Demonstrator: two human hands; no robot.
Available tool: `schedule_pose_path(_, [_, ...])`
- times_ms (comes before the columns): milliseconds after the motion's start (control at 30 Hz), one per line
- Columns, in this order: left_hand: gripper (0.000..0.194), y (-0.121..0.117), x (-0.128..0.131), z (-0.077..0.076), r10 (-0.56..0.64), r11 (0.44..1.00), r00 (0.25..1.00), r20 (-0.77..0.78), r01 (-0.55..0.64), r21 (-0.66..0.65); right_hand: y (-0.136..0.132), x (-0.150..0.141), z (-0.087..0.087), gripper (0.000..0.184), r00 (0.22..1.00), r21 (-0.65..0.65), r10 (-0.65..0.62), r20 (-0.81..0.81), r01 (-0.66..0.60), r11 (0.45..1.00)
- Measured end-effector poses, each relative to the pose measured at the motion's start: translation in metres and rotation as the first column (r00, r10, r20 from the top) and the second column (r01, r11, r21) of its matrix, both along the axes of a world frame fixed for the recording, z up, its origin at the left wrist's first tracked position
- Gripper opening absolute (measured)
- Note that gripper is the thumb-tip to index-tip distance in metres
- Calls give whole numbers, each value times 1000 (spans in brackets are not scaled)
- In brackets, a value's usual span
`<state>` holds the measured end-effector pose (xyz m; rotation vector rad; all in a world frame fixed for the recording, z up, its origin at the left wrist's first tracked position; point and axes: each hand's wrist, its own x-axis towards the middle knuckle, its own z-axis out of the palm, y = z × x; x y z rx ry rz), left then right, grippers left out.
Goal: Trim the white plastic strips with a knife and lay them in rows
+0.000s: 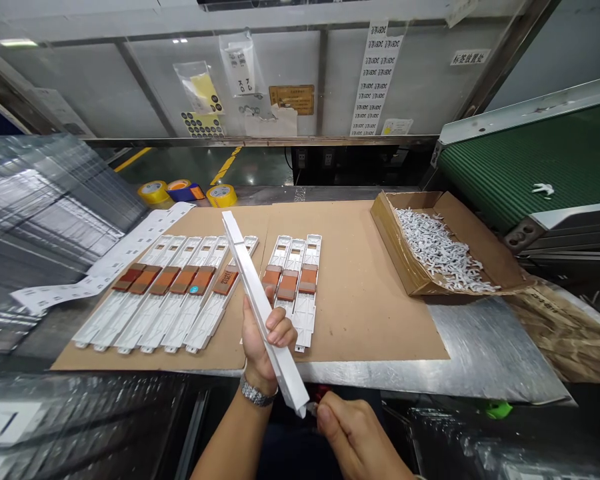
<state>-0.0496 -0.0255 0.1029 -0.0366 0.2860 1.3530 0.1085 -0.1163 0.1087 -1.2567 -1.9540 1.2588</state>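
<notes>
My left hand [263,337], with a metal watch on its wrist, is closed round a long white plastic strip [253,283] held on edge and slanting up to the left. My right hand [347,427] is closed at the strip's near end, pinching a small thing I cannot make out. On the cardboard sheet [375,300] lie a row of several white strips with brown pads [180,283] on the left and three more strips with pads [295,280] just beyond my left hand.
An open cardboard box of small white plastic scraps [437,250] sits at the right. A green conveyor belt [525,160] runs past it. Tape rolls [187,192] lie at the back, stacked clear trays [40,207] at the left, white label sheets [105,263] beside them.
</notes>
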Motion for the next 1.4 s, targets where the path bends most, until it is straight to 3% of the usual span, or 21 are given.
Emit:
schedule_pose_path(200, [51, 10, 3, 9, 4, 1000, 996, -89, -6, -21, -4, 4, 0, 41, 995, 0, 95, 19, -95, 995])
schedule_pose_path(267, [49, 11, 3, 15, 4, 1000, 991, -133, -6, -15, -4, 10, -2, 40, 996, -3, 48, -76, -48, 999])
schedule_pose_path(367, [43, 6, 3, 19, 5, 999, 962, -273, -18, -45, -1, 23, -3, 36, 967, -3, -156, -203, 159, 987])
schedule_pose_path(433, [41, 0, 3, 19, 11, 995, 903, -430, -54, -88, 0, 29, -3, 32, 931, 41, -273, -244, 291, 956])
schedule_pose_path(533, [47, -5, 6, 17, 48, 985, 807, -588, -135, -105, 0, 30, -5, 28, 917, 165, -322, -237, 365, 916])
schedule_pose_path(633, [49, -7, 12, 17, 88, 978, 762, -642, -187, -88, -2, 23, -12, 30, 907, 328, -384, -173, 421, 846])
schedule_pose_path(800, [47, -10, 16, 17, 134, 967, 689, -712, -246, -57, -3, 13, -27, 29, 856, 594, -514, -60, 444, 671])
schedule_pose_path(867, [46, -12, 15, 15, 153, 964, 668, -728, -264, -40, -2, 12, -30, 29, 842, 637, -538, -19, 425, 643])
schedule_pose_path(1100, [45, -15, 15, 12, 144, 964, 614, -776, -265, -31, 1, 11, -34, 31, 840, 643, -542, 5, 412, 645])
schedule_pose_path(1400, [46, -16, 16, 13, 125, 963, 597, -792, -266, -48, 1, 10, -35, 31, 828, 659, -561, 18, 412, 629])
